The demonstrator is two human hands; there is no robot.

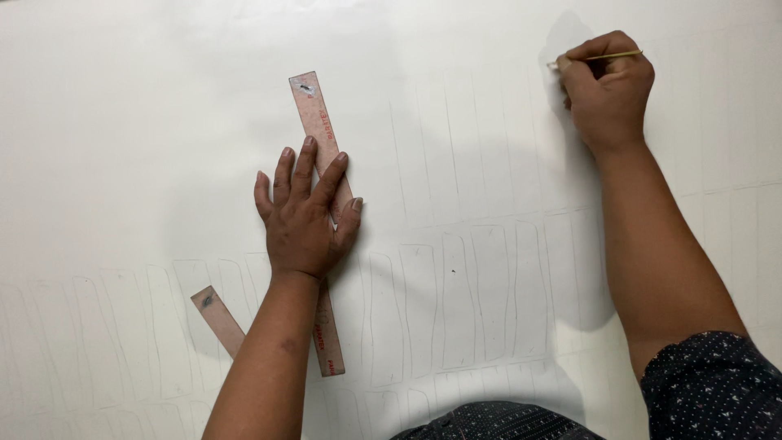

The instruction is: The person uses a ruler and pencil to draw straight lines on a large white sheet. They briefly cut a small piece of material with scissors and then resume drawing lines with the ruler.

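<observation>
My left hand (303,216) lies flat, fingers spread, on a long pinkish translucent ruler (314,114) that runs up and down the white sheet (122,122). My right hand (607,90) is at the upper right, closed on a thin yellow pencil (612,56) whose tip touches the sheet. Faint pencilled outlines of tall narrow shapes (489,293) run in rows across the sheet.
A second, shorter pinkish strip (216,318) lies slanted at the lower left, partly hidden under my left forearm. My dark dotted sleeve (717,383) fills the lower right corner.
</observation>
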